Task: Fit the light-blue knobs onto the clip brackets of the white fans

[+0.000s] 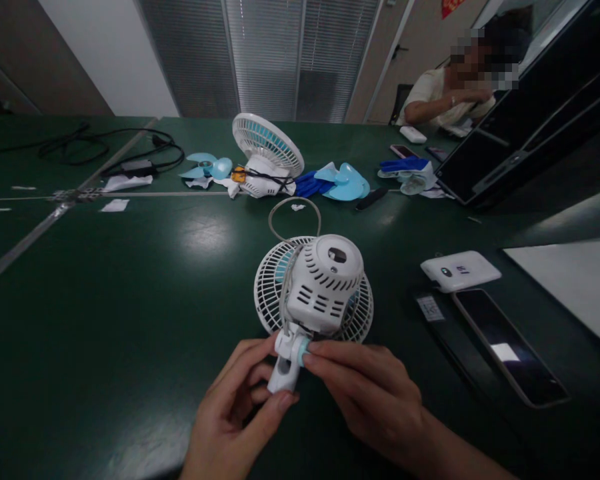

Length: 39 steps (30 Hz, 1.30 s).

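A small white fan [325, 287] lies grille-down on the green table, its slotted motor housing facing up. My left hand [240, 407] grips the fan's white neck bracket [284, 373] from the left, thumb at its lower end. From the right, my right hand [370, 387] pinches a light blue knob [303, 350] on the side of that bracket between thumb and fingers. A pale cable [295, 200] loops out behind the fan. Part of the grille is hidden under the housing.
Farther back stand a second white fan [267, 143], light blue fan blades [347, 182] and blue-and-white gloves [405, 167]. A white power bank [460, 270] and phone [510, 347] lie right. Black cables [80, 143] are back left. A person [445, 100] sits beyond a black case [530, 113].
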Tool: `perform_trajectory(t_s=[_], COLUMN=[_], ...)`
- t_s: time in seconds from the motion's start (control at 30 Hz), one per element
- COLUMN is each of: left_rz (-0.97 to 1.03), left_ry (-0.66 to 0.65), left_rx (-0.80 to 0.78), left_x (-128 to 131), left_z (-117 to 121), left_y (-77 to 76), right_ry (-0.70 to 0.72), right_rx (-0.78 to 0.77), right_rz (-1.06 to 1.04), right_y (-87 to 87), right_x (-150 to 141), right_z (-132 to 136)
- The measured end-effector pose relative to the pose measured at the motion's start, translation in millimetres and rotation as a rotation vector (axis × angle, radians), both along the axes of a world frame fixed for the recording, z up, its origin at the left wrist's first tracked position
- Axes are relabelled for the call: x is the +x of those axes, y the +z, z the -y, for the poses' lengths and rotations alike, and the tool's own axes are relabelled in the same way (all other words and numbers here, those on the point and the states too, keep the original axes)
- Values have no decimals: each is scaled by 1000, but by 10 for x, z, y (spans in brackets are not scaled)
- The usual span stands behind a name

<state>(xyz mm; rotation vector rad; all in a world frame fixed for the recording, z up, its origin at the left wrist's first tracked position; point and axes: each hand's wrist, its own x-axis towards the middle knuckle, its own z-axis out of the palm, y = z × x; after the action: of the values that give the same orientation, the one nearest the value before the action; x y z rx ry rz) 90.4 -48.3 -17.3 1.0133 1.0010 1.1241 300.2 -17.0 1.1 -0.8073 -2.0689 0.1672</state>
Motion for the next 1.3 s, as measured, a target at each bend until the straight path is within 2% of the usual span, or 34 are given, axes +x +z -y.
perform_trajectory(t_s=[0.2, 0.27, 0.37, 0.5, 0.77, 0.9, 1.03, 1.13, 1.3], left_rz=[24, 23, 3, 23, 14, 16, 9, 0, -3], left_ry=[92, 82, 41, 72, 37, 31, 32, 38, 23], left_rx=[-35, -35, -6, -20, -17, -4, 13, 10, 13], left_x=[49, 50, 38, 56, 59, 54, 57, 53, 36], left_z=[12, 10, 0, 8, 22, 7, 2, 2, 6], left_y=[37, 44, 28, 2, -8, -31, -37, -26, -40], right_ry=[127, 155, 149, 124, -58, -40, -45, -36, 29], right_rx=[23, 46, 103, 108, 1, -176, -241, -190, 21], right_rz=[135, 190, 229, 224, 6, -188, -221, -154, 58], right_y=[-11, 0, 21, -1, 42, 44, 47, 54, 73], right_x=[97, 144, 179, 161, -62, -165, -175, -120, 90], right_z=[-46, -73, -102, -108, -68, -47, -36, -36, -50])
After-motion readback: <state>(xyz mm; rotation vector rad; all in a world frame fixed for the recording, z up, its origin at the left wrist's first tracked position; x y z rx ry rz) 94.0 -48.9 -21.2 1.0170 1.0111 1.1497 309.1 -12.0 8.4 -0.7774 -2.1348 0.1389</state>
